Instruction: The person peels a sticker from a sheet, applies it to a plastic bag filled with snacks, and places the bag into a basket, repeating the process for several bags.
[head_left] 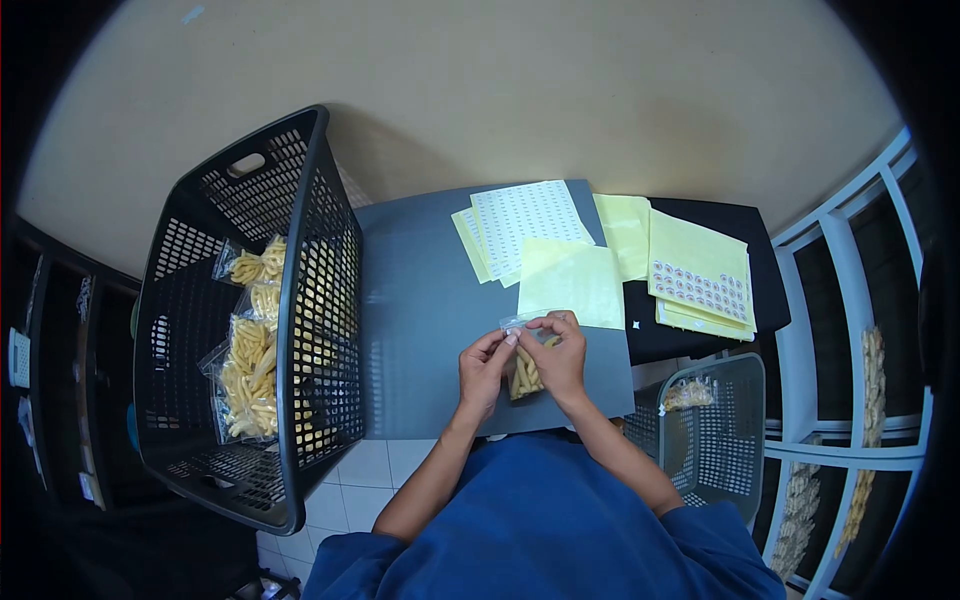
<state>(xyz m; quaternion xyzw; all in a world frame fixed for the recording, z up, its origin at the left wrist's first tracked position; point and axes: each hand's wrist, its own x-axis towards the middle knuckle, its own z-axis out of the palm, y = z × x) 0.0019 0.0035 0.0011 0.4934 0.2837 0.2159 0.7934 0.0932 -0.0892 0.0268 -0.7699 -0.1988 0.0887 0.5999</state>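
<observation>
A clear plastic bag of pale yellow sticks stands upright near the front edge of the grey table. My left hand pinches the top of the bag from the left. From the right, my right hand pinches the same top edge, its fingertips close to those of my left hand. Just behind my hands lies a blank yellow sheet. Sheets of small printed labels lie beyond it.
A large dark basket at the left holds several filled bags. Yellow label sheets lie on a black surface at the right. Below it, a grey basket holds a bag. Shelves stand at far right.
</observation>
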